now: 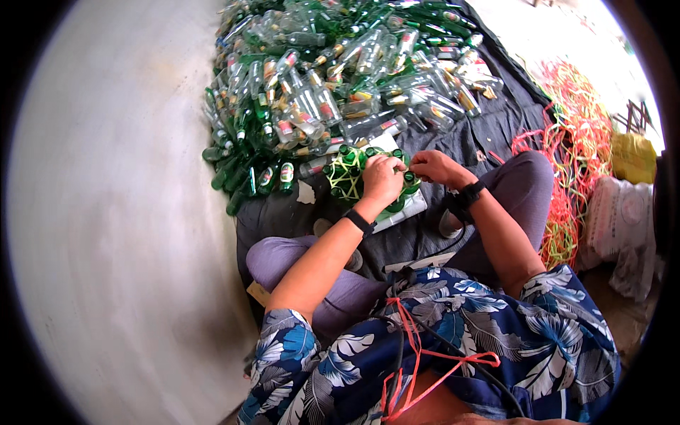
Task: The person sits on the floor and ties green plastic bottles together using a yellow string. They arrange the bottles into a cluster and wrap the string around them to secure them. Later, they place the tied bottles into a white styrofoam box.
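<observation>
Several green glass bottles [346,151] stand in a tight cluster before me, with pale yellow-green plastic strapping [345,185] crisscrossed around their left side. My left hand [383,177] is over the bottle tops, its fingers closed near a bottle neck at the middle of the cluster. From the right, my right hand [437,168] reaches in with fingertips pinched close to the left ones. Whatever the fingers hold is too small and too covered to make out. Under the cluster lies a white board or sheet [409,210].
A large heap of clear and green bottles [304,85] lies beyond my hands on a black sheet [453,142]. Tangled pink and yellow strapping [570,134] is piled at the right, beside white plastic sacks [620,219] and a yellow bundle [632,157]. A pale wall-like surface [120,177] borders the left.
</observation>
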`<state>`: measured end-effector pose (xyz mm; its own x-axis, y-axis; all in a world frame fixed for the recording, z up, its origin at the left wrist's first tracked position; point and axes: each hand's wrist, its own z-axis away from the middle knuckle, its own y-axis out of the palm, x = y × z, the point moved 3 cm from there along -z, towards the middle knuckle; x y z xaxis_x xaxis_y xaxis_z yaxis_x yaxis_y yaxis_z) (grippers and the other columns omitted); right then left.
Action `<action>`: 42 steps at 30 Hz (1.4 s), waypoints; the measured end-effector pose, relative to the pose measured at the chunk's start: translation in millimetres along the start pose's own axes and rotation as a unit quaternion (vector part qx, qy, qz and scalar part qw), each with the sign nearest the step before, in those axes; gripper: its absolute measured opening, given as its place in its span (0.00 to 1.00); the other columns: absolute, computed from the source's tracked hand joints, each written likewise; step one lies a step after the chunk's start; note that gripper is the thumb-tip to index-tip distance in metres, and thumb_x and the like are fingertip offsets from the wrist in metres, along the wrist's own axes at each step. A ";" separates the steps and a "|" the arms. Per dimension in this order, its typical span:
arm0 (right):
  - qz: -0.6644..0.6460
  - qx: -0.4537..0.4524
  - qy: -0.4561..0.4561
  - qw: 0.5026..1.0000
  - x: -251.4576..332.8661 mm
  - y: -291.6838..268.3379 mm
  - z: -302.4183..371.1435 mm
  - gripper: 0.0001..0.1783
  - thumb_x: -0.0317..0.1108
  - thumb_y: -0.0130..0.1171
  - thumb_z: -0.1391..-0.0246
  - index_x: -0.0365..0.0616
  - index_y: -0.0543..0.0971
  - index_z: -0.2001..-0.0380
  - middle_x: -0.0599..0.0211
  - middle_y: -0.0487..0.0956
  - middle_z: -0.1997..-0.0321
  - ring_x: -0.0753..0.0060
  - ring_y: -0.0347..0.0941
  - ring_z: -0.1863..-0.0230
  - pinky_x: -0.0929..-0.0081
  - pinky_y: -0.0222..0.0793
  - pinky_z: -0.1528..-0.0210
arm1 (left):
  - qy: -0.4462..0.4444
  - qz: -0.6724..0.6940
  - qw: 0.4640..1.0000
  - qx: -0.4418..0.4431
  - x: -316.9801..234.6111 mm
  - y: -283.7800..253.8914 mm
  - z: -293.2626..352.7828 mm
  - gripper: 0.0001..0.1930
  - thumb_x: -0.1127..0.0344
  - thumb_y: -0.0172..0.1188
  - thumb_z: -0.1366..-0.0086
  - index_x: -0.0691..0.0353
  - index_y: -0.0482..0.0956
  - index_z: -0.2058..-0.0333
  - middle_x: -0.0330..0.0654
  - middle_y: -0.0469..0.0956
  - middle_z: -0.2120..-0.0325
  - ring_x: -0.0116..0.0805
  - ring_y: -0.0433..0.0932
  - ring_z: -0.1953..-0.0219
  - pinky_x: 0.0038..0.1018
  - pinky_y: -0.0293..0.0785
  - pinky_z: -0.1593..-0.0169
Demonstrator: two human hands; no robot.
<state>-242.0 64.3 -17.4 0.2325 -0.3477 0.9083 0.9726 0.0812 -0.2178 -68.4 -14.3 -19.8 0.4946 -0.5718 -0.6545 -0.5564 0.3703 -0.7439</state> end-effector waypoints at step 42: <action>0.356 -0.063 -0.143 0.921 -10.9 17.1 2.4 0.10 0.30 0.52 0.45 0.37 0.82 0.69 0.43 0.82 0.67 0.38 0.81 0.62 0.51 0.76 0.61 | 0.100 -0.140 0.985 0.013 -22.9 -10.0 15.1 0.09 0.63 0.60 0.44 0.62 0.83 0.70 0.50 0.84 0.69 0.48 0.81 0.57 0.41 0.76 0.49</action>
<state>-227.9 71.7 -30.2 0.8202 0.0136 0.5719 0.5693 0.0783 -0.8184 -64.1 6.1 0.6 0.4835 -0.7862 -0.3849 -0.3974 0.1947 -0.8968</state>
